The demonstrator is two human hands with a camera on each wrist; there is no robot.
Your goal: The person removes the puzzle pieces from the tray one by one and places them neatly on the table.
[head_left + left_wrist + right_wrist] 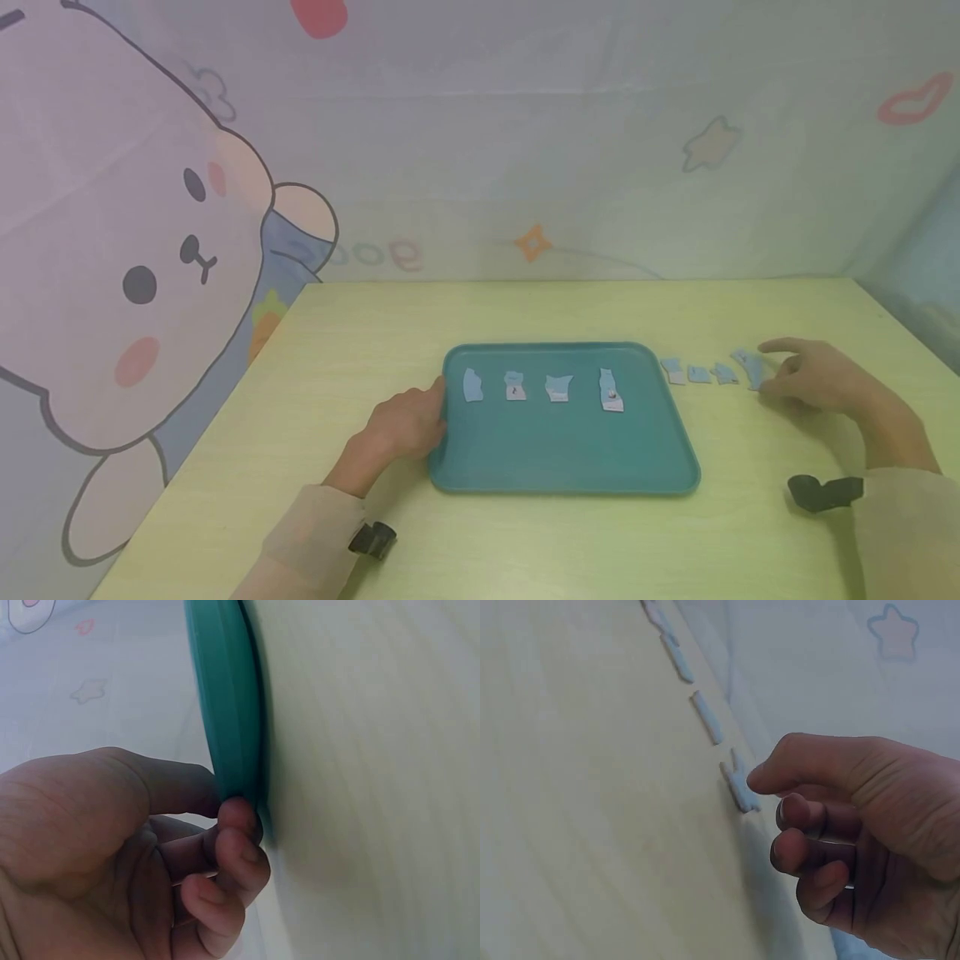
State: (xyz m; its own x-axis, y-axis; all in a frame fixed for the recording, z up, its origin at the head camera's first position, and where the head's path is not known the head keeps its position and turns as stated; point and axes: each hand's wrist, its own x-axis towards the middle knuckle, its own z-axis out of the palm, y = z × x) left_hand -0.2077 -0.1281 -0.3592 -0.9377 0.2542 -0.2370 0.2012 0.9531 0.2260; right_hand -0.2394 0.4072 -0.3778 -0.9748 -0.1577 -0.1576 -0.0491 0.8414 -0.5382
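A teal tray (525, 454) lies on the table, and my left hand (408, 423) grips its left edge. In the left wrist view, thumb and curled fingers meet at the tray's rim (229, 705). Several flat pale-blue and white pieces, one of them the tall piece (611, 392), lie in a spaced row inside the tray. My right hand (821, 375) hovers beside the rightmost loose piece (748, 367), with thumb and forefinger apart near it. The right wrist view shows the fingertips close to that piece (739, 787), with nothing held.
Between the tray and my right hand, several more pieces lie in a row on the pale yellow table (360, 333), such as a small piece (699, 375). Behind the table hangs a printed cloth (480, 150) with a cartoon bear on the left.
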